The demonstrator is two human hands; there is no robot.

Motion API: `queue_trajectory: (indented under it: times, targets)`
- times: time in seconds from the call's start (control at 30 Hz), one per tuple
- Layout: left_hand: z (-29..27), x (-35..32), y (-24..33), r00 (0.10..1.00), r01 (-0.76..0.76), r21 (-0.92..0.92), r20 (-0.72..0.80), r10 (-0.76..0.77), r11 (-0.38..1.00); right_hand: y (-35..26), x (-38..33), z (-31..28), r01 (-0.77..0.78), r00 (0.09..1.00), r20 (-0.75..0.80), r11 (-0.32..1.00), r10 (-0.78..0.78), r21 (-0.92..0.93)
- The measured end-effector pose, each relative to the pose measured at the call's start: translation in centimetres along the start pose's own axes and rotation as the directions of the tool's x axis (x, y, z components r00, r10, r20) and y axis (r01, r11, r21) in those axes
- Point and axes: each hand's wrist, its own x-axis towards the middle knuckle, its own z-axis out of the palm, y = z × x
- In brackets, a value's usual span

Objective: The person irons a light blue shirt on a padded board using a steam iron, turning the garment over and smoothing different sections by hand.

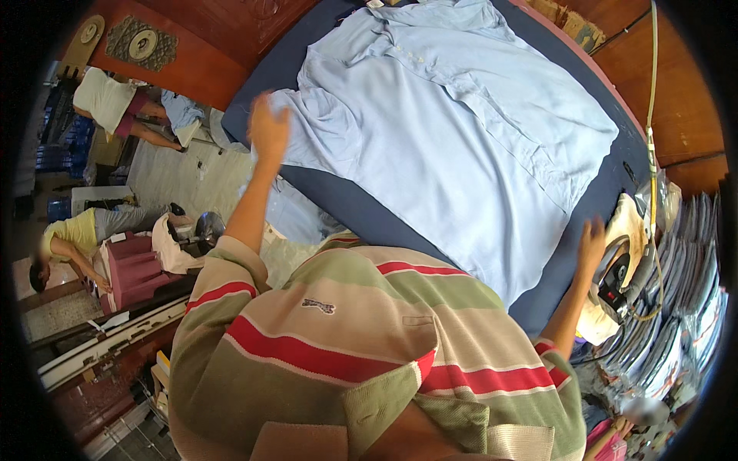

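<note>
A light blue button-up shirt [446,138] lies spread over a dark navy padded board [400,219], its buttoned front running diagonally across it. My left hand [267,129] is at the shirt's left sleeve edge, fingers extended and the thumb held apart; I cannot tell whether it presses on the cloth. On the other side my right hand [590,244] is raised over the board's right edge, fingers loosely apart and holding nothing visible. Just right of it a black-handled iron [615,283] rests on a cream-coloured pad [626,227].
A hose [652,154] hangs beside the iron. Several plastic-covered garments [684,284] line the right side. At left, one person in yellow [73,234] works at a maroon cloth; another in a white top [104,96] stands farther off. Wooden panels [184,46] bound the far left.
</note>
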Motion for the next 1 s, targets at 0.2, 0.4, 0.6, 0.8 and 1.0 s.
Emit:
queue_trajectory:
  times: [0.2,0.4,0.6,0.8,1.0]
  targets:
    - [-1.2,-3.5,-5.9,0.89,0.297,0.174,0.306,-0.339,0.939,-1.9,-14.2,3.1,-0.107,0.994,-0.01,0.974,0.107,-0.202]
    - [-6.6,-18.6,-9.6,0.446,0.84,-0.386,0.09,-0.891,0.382,-4.4,-17.0,4.5,-0.283,0.925,-0.189,0.931,0.329,0.232]
    - [-5.0,-8.4,-5.4,0.991,0.133,-0.078,0.035,-0.13,0.988,-5.9,-17.3,3.8,-0.392,0.861,-0.128,0.802,0.493,0.452]
    - [2.6,-4.4,-2.4,0.977,0.08,0.171,0.181,-0.11,0.982,-1.7,-16.8,3.7,-0.109,0.991,-0.051,0.978,0.12,0.179]
    - [-1.9,0.3,-5.7,0.893,0.303,-0.196,0.401,-0.206,0.933,-3.4,-18.5,-1.9,-0.278,0.959,0.136,0.912,0.247,0.301]
